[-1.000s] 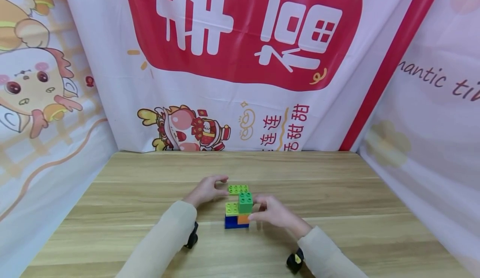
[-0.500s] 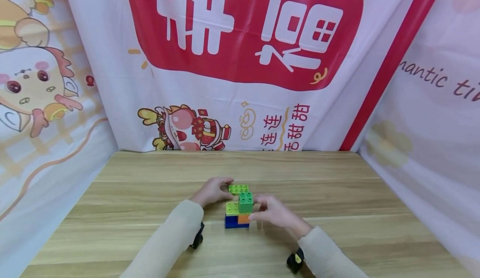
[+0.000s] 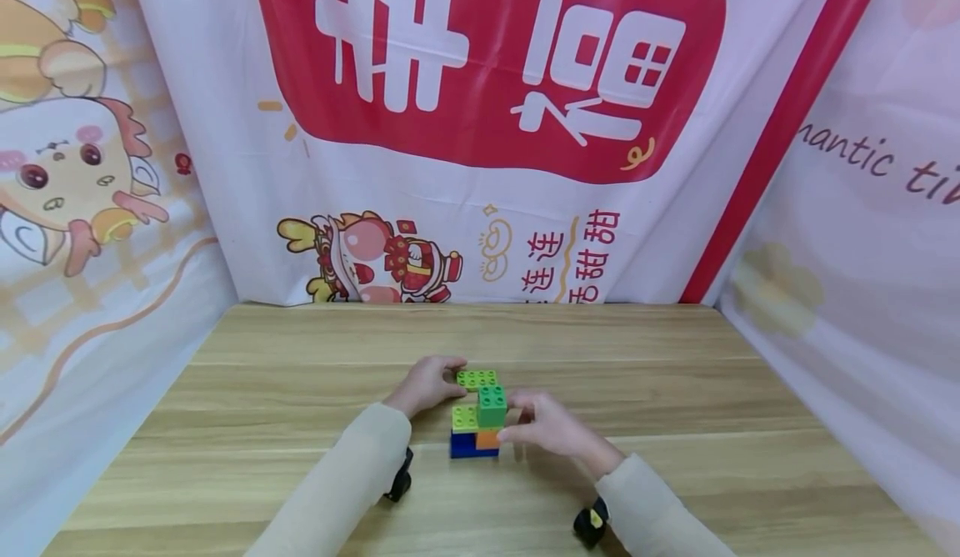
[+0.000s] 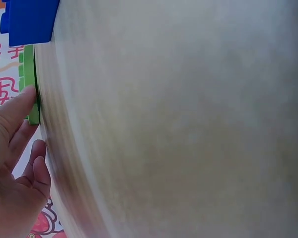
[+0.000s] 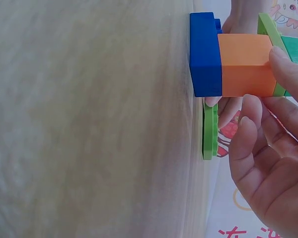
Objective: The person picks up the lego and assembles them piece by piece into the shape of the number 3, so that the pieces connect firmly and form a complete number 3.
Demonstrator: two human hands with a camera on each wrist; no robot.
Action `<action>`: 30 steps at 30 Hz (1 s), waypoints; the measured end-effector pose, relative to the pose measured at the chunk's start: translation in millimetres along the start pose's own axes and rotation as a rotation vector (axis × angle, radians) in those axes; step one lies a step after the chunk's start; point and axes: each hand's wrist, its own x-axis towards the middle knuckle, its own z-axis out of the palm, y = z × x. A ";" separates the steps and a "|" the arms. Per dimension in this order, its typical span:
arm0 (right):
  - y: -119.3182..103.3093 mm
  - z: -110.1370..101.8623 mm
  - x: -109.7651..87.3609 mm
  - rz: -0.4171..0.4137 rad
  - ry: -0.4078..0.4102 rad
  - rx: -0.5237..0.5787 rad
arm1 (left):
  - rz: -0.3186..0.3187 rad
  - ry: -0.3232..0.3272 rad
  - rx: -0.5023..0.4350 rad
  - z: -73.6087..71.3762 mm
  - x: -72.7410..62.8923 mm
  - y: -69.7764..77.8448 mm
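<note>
A stack of toy building bricks stands on the wooden table. It has a blue brick (image 5: 205, 54) at the bottom, then an orange brick (image 5: 246, 64), a thin lime plate (image 3: 464, 418) and a green brick (image 3: 491, 407) on top. From the right side my right hand (image 3: 551, 428) holds this stack, its thumb over the orange brick and lime plate. Behind the stack a second flat lime plate (image 3: 477, 380) lies studs up on the table. My left hand (image 3: 427, 383) pinches its left end, with the thumb (image 4: 27, 96) on the near side.
The wooden table (image 3: 315, 382) extends around both hands. A printed white and red cloth (image 3: 420, 157) hangs along its back edge, and more cloth covers the left and right sides. Dark camera mounts (image 3: 590, 524) sit below each wrist.
My left hand has moved right and reached the flat lime plate, taking hold of its left end. The right hand and the brick stack have stayed in place.
</note>
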 end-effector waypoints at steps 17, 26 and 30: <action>0.7 0.1 0.2 -0.012 -0.001 -0.029 | -0.005 0.008 -0.123 -12.5 -10.5 6.0; -0.1 0.6 -0.2 -0.003 0.001 -0.028 | 0.004 0.074 -0.172 -24.9 -27.8 10.9; -0.8 0.5 -0.4 -0.018 0.002 -0.024 | 0.017 0.086 -0.192 -30.1 -33.2 10.6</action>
